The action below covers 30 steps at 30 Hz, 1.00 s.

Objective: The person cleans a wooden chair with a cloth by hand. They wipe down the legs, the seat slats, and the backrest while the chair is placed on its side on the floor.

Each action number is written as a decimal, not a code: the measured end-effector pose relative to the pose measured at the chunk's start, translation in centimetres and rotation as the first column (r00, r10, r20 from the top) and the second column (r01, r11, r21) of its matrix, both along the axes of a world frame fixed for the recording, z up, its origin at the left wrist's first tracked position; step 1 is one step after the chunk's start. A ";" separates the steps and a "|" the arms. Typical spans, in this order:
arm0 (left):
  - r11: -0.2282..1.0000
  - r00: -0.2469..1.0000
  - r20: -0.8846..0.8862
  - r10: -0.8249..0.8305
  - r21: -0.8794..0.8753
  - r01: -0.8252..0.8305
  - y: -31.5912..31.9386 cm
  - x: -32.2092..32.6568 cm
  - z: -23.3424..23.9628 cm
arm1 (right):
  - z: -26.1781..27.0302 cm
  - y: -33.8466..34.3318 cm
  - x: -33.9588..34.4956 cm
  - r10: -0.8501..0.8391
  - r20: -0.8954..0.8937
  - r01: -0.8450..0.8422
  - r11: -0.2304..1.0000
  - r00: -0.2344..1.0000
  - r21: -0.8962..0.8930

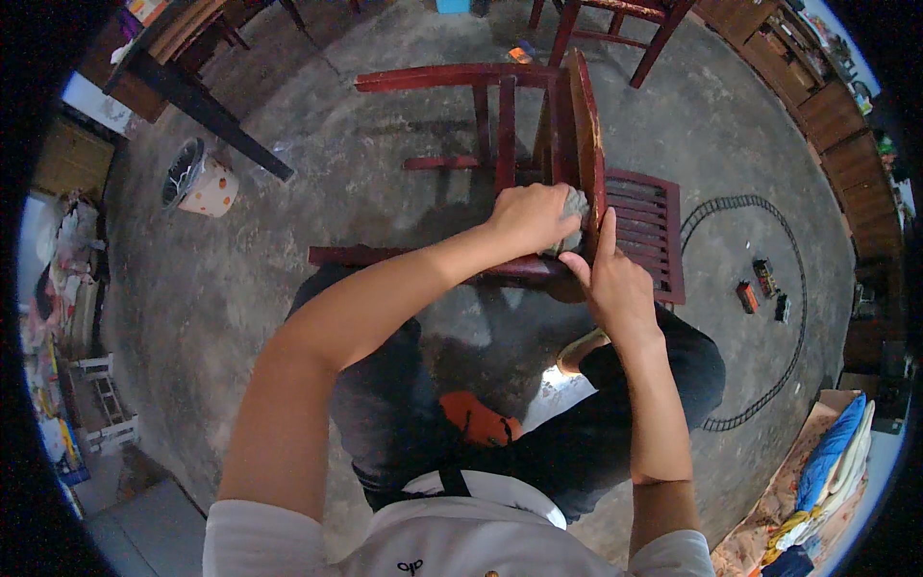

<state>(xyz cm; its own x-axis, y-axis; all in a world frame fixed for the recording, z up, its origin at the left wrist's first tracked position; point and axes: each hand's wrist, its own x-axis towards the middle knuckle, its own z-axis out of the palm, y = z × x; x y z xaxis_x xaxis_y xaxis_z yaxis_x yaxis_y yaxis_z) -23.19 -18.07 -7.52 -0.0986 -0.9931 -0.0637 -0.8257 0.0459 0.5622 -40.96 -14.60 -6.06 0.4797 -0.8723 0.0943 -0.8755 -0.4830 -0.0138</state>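
Note:
A red wooden chair (530, 268) lies tipped over across my knees, its legs pointing left and its slatted backrest (642, 234) to the right. My left hand (532, 216) is closed on a grey-green cloth (575, 209), pressed against the underside of the seat (590, 137) near its frame. The cloth is partly hidden by my fingers. My right hand (619, 278) rests at the near end of the seat board, index finger extended along its worn edge and thumb apart on the underside. Paint is chipped along that edge.
A curved toy train track (802, 288) lies on the concrete floor at right, with small toy train cars (748, 297) inside it. A patterned bin (209, 189) stands at left near a dark table leg (252, 148). Another red chair (613, 11) stands beyond.

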 end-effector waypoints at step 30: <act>0.998 1.000 -0.016 0.018 -0.059 -0.019 -1.3 0.0 -0.8 | 0.3 -0.1 0.0 -0.011 0.050 0.004 0.991 0.999 0.137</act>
